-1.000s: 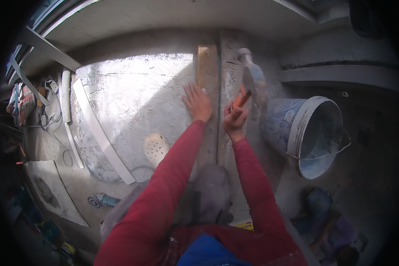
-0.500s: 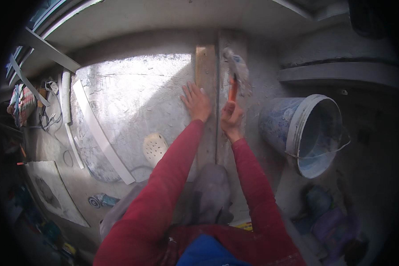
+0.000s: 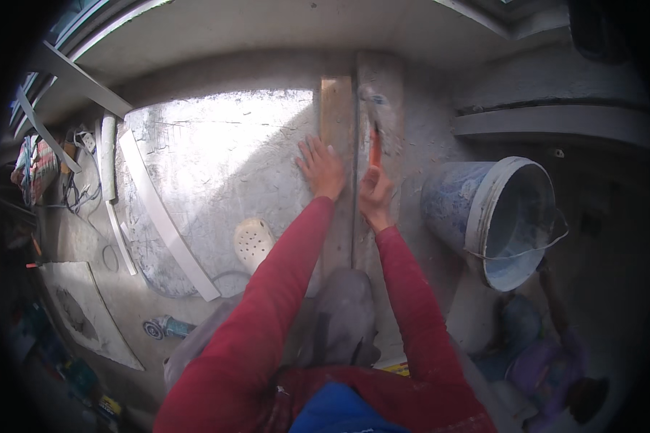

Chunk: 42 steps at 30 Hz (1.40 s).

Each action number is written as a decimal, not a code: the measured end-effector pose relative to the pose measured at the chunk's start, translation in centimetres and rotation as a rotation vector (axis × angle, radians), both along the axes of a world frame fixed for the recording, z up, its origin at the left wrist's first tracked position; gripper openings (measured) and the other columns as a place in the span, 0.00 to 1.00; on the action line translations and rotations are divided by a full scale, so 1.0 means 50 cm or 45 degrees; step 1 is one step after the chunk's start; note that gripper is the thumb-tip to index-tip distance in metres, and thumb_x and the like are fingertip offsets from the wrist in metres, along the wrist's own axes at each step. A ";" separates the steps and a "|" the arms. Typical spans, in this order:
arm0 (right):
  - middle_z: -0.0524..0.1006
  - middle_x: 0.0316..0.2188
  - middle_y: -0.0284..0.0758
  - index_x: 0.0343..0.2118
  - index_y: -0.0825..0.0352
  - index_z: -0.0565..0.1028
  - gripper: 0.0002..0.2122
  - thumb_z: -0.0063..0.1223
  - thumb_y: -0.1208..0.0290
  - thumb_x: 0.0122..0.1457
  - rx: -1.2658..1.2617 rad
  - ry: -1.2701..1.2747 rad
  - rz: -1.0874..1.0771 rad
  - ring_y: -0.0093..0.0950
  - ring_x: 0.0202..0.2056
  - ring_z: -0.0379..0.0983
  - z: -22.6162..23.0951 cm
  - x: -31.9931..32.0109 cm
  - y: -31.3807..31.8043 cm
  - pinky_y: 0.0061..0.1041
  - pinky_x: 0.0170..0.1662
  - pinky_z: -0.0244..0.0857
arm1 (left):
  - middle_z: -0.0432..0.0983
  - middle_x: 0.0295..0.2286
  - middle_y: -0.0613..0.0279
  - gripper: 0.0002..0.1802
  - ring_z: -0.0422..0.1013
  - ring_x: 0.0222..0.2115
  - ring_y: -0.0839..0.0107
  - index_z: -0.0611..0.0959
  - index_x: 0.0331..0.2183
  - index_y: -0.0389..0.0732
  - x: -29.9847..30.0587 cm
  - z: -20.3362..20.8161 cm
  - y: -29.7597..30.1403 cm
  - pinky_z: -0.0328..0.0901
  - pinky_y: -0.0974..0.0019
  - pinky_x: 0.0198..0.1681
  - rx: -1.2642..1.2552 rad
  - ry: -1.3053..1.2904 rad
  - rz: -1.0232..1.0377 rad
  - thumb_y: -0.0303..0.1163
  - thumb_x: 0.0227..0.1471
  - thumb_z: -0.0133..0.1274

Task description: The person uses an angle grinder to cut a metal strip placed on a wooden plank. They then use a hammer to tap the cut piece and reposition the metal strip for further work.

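My right hand (image 3: pixel 375 193) is wrapped round the orange grip of a hammer (image 3: pixel 375 144). Its head is smeared by motion over a long grey concrete-like strip (image 3: pixel 379 72), so its exact shape is hard to read. My left hand (image 3: pixel 321 167) lies flat, fingers spread and empty. It presses on the left edge of a narrow wooden plank (image 3: pixel 335 108) and the pale board (image 3: pixel 209 155) beside it. A narrow dark gap runs between plank and strip. My knee rests at the plank's near end.
A white-rimmed bucket (image 3: pixel 451 198) lies tipped at right; another person (image 3: pixel 549 368) crouches behind it, one hand near its rim. A cream clog (image 3: pixel 253 244) and a curved white strip (image 3: pixel 162 213) lie on the board. An angle grinder (image 3: pixel 167 327) and a dusty slab (image 3: pixel 94 317) are at left.
The hammer's head has swung slightly left, and my right hand has shifted a little with it. My left hand stays put. The other person's arm has reached toward the bucket.
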State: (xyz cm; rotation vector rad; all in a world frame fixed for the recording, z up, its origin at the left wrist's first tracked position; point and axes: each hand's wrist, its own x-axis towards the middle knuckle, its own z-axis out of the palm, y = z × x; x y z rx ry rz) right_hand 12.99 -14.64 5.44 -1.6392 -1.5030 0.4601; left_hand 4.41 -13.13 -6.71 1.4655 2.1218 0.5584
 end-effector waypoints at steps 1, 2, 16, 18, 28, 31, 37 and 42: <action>0.68 0.15 0.30 0.23 0.64 0.67 0.32 0.29 0.37 0.71 -0.344 0.001 -0.029 0.26 0.17 0.66 -0.031 0.003 -0.019 0.25 0.22 0.59 | 0.50 0.69 0.42 0.32 0.40 0.71 0.42 0.58 0.66 0.29 0.000 0.005 0.002 0.36 0.33 0.70 -0.028 -0.003 0.006 0.40 0.70 0.37; 0.68 0.15 0.30 0.23 0.63 0.67 0.32 0.30 0.37 0.71 -0.680 0.002 -0.129 0.26 0.16 0.66 -0.045 0.010 -0.025 0.25 0.21 0.58 | 0.50 0.69 0.42 0.32 0.40 0.71 0.42 0.58 0.66 0.29 -0.003 0.009 0.002 0.36 0.33 0.70 -0.061 -0.006 0.005 0.40 0.70 0.37; 0.73 0.20 0.53 0.25 0.74 0.74 0.36 0.33 0.40 0.71 -0.732 -0.043 -0.040 0.51 0.26 0.75 -0.043 -0.011 -0.041 0.46 0.30 0.63 | 0.51 0.69 0.43 0.32 0.41 0.71 0.44 0.60 0.66 0.29 0.005 -0.011 0.002 0.38 0.33 0.70 -0.003 0.049 0.024 0.41 0.69 0.37; 0.73 0.22 0.55 0.28 0.75 0.76 0.33 0.35 0.43 0.72 -0.714 0.109 0.007 0.56 0.27 0.73 -0.064 0.028 -0.093 0.45 0.30 0.63 | 0.52 0.68 0.43 0.32 0.42 0.71 0.43 0.60 0.65 0.29 0.003 -0.011 0.004 0.38 0.33 0.69 0.029 -0.018 0.046 0.41 0.69 0.37; 0.72 0.18 0.43 0.29 0.74 0.76 0.27 0.50 0.48 0.68 -0.911 -0.127 -0.743 0.31 0.23 0.70 0.026 0.227 -0.649 0.34 0.28 0.61 | 0.53 0.67 0.41 0.36 0.43 0.70 0.41 0.59 0.65 0.27 0.004 -0.022 0.002 0.39 0.32 0.69 0.046 0.075 0.016 0.46 0.68 0.39; 0.73 0.19 0.43 0.27 0.72 0.76 0.26 0.53 0.48 0.67 -1.091 -0.343 -0.985 0.37 0.24 0.73 0.001 0.263 -0.769 0.38 0.30 0.63 | 0.51 0.67 0.38 0.45 0.41 0.70 0.40 0.55 0.67 0.27 0.003 -0.015 0.004 0.37 0.33 0.69 0.011 0.066 -0.013 0.54 0.65 0.43; 0.77 0.29 0.45 0.36 0.71 0.75 0.21 0.56 0.51 0.65 -1.088 -0.485 -1.197 0.45 0.31 0.75 -0.103 0.335 -0.848 0.44 0.38 0.68 | 0.48 0.67 0.36 0.65 0.39 0.70 0.38 0.46 0.68 0.27 0.002 0.017 -0.042 0.35 0.34 0.70 -0.091 0.102 -0.123 0.66 0.51 0.55; 0.73 0.48 0.51 0.52 0.72 0.72 0.27 0.57 0.51 0.63 -0.897 -0.640 -1.123 0.48 0.53 0.70 -0.156 0.328 -0.870 0.47 0.53 0.64 | 0.49 0.66 0.32 0.68 0.42 0.69 0.38 0.45 0.68 0.26 -0.005 0.016 -0.173 0.39 0.39 0.71 -0.098 0.035 -0.225 0.62 0.47 0.61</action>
